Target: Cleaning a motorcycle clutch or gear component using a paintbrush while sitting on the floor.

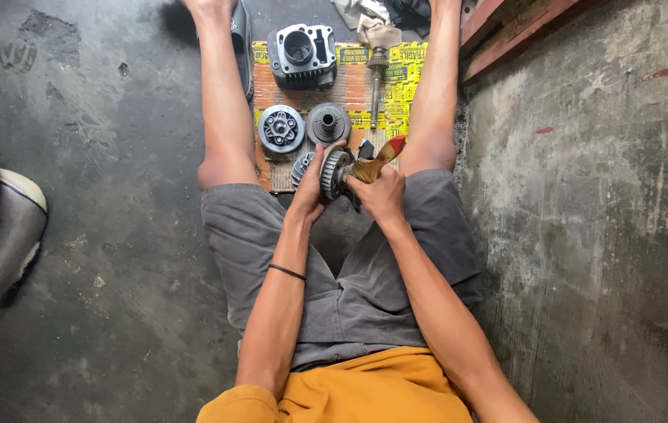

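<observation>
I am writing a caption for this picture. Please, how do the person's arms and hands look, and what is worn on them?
Both arms are bare, with no sleeves showing past the mustard-yellow shirt. The left hand and the right hand wear no gloves. A thin black band circles the left forearm just below the wrist. No watch or rings can be made out.

- A dark grey concrete floor (114,258) is seen, stained and scuffed, with small bits of grit scattered over it.
- On the right, a paler concrete surface (600,196) is shown, blotched and streaked; whether it is a wall or a raised slab cannot be told.
- Reddish wooden boards (518,27) are laid along its upper edge.
- A flattened yellow and red cardboard sheet (400,78) is spread on the floor.
- Even, soft daylight is cast throughout.
</observation>
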